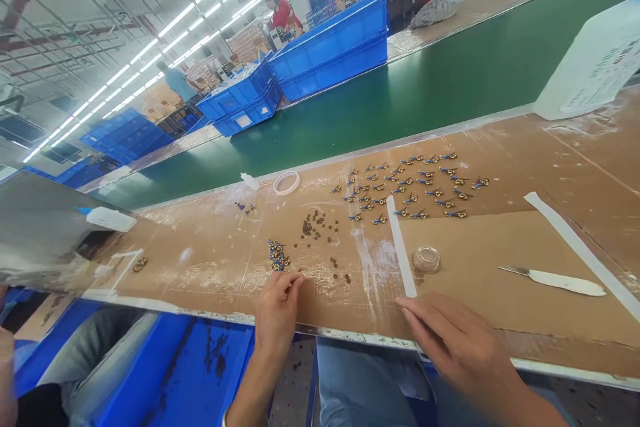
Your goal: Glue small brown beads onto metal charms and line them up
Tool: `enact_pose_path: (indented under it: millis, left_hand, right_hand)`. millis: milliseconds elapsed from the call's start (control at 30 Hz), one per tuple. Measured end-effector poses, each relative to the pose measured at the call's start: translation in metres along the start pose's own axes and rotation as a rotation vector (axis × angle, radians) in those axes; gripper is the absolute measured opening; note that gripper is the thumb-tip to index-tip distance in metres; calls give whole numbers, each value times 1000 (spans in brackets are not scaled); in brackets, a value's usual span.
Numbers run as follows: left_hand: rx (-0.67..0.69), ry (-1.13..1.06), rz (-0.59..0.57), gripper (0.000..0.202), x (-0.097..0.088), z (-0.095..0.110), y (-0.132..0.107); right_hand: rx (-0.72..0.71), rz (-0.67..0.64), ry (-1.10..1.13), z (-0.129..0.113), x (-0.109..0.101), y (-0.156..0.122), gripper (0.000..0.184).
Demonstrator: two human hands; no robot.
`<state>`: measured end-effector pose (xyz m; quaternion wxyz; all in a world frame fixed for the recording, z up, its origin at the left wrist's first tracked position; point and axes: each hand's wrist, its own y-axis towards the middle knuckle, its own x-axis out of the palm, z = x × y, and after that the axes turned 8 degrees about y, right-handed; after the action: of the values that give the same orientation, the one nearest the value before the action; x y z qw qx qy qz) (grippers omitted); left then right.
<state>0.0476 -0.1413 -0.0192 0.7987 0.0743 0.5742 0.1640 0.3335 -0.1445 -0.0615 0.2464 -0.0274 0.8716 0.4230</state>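
Note:
My left hand (278, 303) is closed in a pinch at the near side of a heap of small blue and yellow figurines (278, 255). Whatever lies between its fingertips is too small to make out. Over the table's near edge, my right hand (453, 337) has its thumb and fingers pressed together; anything held there is hidden. Small dark round discs (313, 223) lie loosely scattered beyond my left hand. Further right, several figurines (400, 190) are laid out in rough rows. A small clear round dish (427, 259) sits beyond my right hand.
A white-handled knife (565, 281) lies right on cardboard between white tape strips. A tape roll (287, 182) and small white bottle (250, 181) are near the green conveyor belt (450, 80). Blue crates (333, 47) stand beyond. A large white jug (590, 60) is at right; a co-worker's leg (100, 347) shows left.

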Motion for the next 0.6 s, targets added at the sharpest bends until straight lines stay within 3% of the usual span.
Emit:
enact_pose_path:
  millis: [133, 233, 300, 467, 600]
  left_hand:
    - [-73, 106, 19, 17, -14, -33, 0]
    - [-67, 119, 25, 16, -14, -45, -2]
    - [-12, 118, 35, 16, -9, -47, -2]
    - [275, 147, 27, 20, 5, -38, 2]
    - [364, 202, -12, 18, 7, -30, 7]
  right_hand:
    - [-15, -2, -13, -1, -1, 1, 17]
    - [-40, -9, -28, -1, -1, 1, 18]
    - [-47, -5, -30, 0, -1, 1, 18]
    - [-36, 4, -19, 2, 1, -2, 17]
    - [-35, 15, -18, 2, 2, -1, 17]
